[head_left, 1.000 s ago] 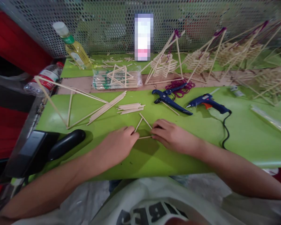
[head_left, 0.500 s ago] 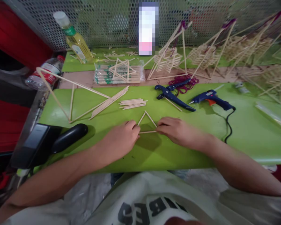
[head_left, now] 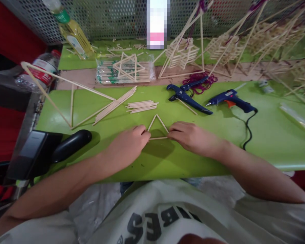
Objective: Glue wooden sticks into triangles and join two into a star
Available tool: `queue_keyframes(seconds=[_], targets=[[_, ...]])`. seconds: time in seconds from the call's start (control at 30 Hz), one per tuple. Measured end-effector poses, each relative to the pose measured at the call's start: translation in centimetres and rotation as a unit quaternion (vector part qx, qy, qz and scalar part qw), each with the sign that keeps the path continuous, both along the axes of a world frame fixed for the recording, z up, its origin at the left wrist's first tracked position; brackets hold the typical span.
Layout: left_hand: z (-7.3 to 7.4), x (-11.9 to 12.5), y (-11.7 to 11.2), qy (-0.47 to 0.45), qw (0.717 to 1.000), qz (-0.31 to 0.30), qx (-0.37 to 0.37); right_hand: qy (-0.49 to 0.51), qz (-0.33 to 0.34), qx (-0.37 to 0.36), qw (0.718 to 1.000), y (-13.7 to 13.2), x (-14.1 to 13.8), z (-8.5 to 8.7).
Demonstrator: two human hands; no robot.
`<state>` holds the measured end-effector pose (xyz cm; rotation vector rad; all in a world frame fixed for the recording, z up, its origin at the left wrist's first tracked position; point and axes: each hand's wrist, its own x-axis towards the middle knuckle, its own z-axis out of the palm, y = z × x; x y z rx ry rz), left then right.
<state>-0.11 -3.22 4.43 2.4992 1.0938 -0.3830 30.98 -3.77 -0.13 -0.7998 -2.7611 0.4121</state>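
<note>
Between my hands a small triangle of wooden sticks (head_left: 158,138) lies over the green table, its apex pointing away from me. My left hand (head_left: 133,140) pinches its left corner, and my right hand (head_left: 186,135) pinches the right corner; the fingers cover both joints. Just beyond the apex is a pile of short sticks (head_left: 142,106). Longer sticks (head_left: 115,105) lie slantwise to the left, touching a large triangular stick frame (head_left: 72,105). Blue cutters (head_left: 189,100) rest beyond my right hand, and a blue glue gun (head_left: 230,100) lies farther right with its cord trailing.
At the back stand stick structures (head_left: 183,54) with purple cord (head_left: 199,83). A stick star lies on a packet of sticks (head_left: 104,71). An oil bottle (head_left: 77,39), a phone-like screen (head_left: 157,23), a red-labelled bottle (head_left: 42,69) and a black device (head_left: 72,145) stand around the green table (head_left: 269,135).
The whole view has shifted slightly, so things sit a little higher and more to the left. Both hands keep the same pinch on the triangle's corners.
</note>
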Motion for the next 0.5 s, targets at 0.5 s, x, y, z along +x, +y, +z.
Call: queue_keyframes(seconds=[0.5], targets=[[0.18,-0.29,0.48,-0.043,0.999,0.021,-0.018,0.055,-0.006,-0.029,0.998,0.65,-0.37,-0.45]])
